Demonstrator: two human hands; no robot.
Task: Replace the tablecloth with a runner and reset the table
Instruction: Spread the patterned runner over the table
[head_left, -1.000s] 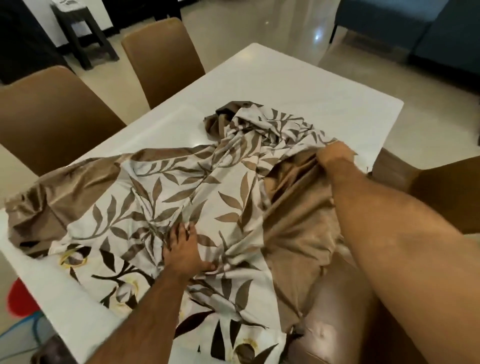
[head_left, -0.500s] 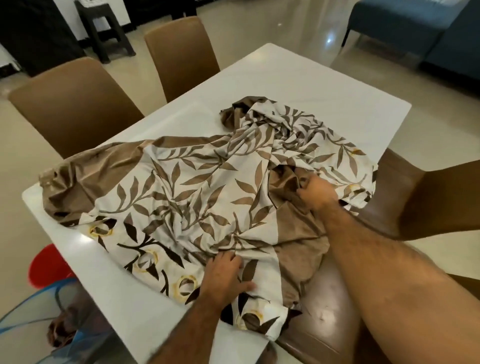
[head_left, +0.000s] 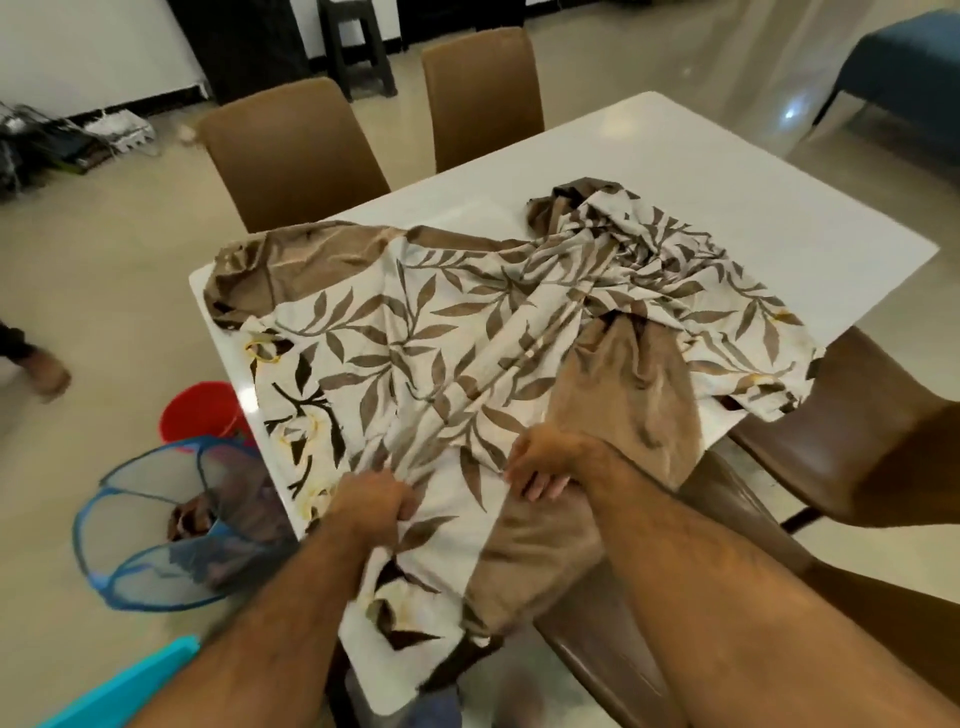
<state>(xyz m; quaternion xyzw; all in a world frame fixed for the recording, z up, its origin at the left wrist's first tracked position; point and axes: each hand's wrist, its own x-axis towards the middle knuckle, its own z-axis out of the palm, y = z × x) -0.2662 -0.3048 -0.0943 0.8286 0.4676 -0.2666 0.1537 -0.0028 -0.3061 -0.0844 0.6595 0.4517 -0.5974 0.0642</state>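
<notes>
A leaf-patterned brown and cream tablecloth (head_left: 457, 332) lies crumpled over the near half of the white table (head_left: 727, 197). My left hand (head_left: 376, 501) grips a bunch of the cloth near the table's front edge. Just to the right, my right hand (head_left: 545, 460) holds a fold of the plain brown part of the cloth, fingers curled under it. Some cloth hangs over the near edge. No runner is visible.
Two brown chairs (head_left: 296, 150) stand along the far left side, and more brown chairs (head_left: 878, 457) on the right. A blue mesh laundry basket (head_left: 156, 530) and a red bucket (head_left: 200, 410) sit on the floor at the left. Another person's foot (head_left: 44, 366) shows at the far left.
Both hands have pulled back toward me, gathering the cloth to the near edge. My right hand came in from the far right side and now holds the brown fold beside my left.
</notes>
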